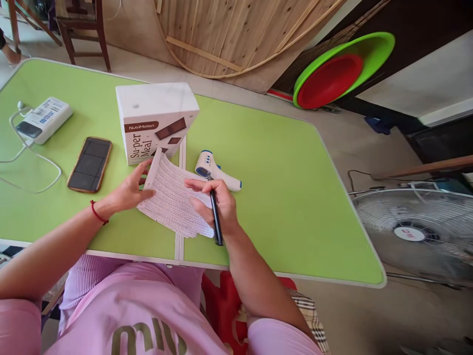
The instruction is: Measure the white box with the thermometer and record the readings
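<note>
Sheets of paper covered in rows of small marks lie tilted on the green table. My left hand grips their left edge, thumb on top and fingers behind. A black pen is held in my right hand, over the right side of the sheets, its tip pointing away from me. Just beyond that hand lies a white and blue infrared thermometer. Behind the papers stands a white box printed with "NutriMotion Super Meal".
On the green table, a phone lies to the left, with a white power bank and its cable beyond. A large fan stands off the right edge. Green and red basins lean by the wall.
</note>
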`<state>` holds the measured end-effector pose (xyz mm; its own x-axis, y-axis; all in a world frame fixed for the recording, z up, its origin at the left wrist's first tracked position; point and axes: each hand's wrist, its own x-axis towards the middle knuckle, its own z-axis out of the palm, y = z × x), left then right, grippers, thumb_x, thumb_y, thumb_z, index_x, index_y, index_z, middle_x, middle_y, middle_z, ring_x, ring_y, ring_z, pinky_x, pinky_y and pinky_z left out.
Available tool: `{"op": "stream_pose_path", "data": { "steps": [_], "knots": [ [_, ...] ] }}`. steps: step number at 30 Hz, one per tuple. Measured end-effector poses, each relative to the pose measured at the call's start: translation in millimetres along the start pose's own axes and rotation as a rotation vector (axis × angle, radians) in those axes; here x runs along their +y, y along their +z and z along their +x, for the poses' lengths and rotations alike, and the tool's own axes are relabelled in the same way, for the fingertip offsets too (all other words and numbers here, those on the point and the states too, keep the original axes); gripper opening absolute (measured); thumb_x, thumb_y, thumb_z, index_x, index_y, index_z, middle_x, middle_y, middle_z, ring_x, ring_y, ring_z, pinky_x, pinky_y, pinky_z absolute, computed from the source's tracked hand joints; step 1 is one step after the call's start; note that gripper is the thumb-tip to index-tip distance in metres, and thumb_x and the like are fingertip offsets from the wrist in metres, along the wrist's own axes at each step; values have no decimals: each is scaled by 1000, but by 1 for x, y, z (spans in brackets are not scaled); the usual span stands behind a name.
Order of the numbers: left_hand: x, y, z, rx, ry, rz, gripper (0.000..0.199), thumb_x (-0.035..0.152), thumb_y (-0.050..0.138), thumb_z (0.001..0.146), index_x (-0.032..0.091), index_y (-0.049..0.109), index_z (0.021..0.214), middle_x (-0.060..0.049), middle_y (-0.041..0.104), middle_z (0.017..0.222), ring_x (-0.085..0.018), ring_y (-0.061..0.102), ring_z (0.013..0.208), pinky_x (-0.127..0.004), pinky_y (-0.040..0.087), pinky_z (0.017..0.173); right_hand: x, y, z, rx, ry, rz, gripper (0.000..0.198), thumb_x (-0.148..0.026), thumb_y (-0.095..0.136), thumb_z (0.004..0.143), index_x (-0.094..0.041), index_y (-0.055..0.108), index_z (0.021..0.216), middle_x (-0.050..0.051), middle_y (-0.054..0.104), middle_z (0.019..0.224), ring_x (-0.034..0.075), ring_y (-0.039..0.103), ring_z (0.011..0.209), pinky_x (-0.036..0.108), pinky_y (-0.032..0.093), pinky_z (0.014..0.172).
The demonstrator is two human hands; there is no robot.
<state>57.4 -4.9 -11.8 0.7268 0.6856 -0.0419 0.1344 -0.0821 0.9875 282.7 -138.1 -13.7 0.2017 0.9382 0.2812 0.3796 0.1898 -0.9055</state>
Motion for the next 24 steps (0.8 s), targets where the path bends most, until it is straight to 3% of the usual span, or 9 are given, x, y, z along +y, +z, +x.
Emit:
{"op": "stream_pose_path", "data": {
  "steps": [3,6,10,13,16,20,24],
  "knots": [
    [0,-9,3,-29,-75,-88,86,22,69,74,24,39,155,-11,75,105,-28,76,85,-39,63,63,1,-12,2,-149,-88,-155,29,-37,75,86,-29,48,93,10,79,122,29,69,127,56,54,110],
    [10,-18,3,-84,-170,-138,75,22,65,73,23,50,147,-6,76,90,-24,73,68,-35,59,54,-3,-23,4,-291,-136,-164,30,-36,79,84,-29,51,94,8,78,125,29,65,132,56,51,113],
    [27,-26,2,-250,-215,124,65,22,58,77,21,61,142,-9,78,108,-28,77,91,-41,63,77,-8,-25,3,-434,-197,-134,35,-43,82,84,-29,53,98,7,77,130,29,62,137,56,49,115],
    [36,-27,2,-80,-152,651,66,19,54,82,17,57,148,-14,72,127,-31,73,106,-45,59,91,-5,-18,2,-561,-195,-220,41,-42,86,80,-29,56,103,9,72,139,31,60,139,58,47,116],
    [41,-27,1,-5,-211,1006,65,24,58,88,14,52,152,-16,71,126,-35,71,112,-47,57,94,2,-11,1,-638,-163,-336,49,-39,91,74,-28,58,109,11,68,144,33,62,135,59,47,115],
    [46,-33,0,-49,-380,1095,62,30,69,86,14,54,143,-8,77,105,-33,72,103,-41,55,82,6,-9,2,-660,-176,-375,56,-39,94,69,-27,58,111,13,68,144,34,62,132,56,48,112],
    [45,-34,0,-89,-353,1133,37,27,68,87,17,68,123,-6,77,104,-30,73,98,-37,52,76,5,-11,1,-644,-195,-365,60,-51,94,68,-27,59,111,13,72,137,32,67,121,52,52,105]
  ]
}}
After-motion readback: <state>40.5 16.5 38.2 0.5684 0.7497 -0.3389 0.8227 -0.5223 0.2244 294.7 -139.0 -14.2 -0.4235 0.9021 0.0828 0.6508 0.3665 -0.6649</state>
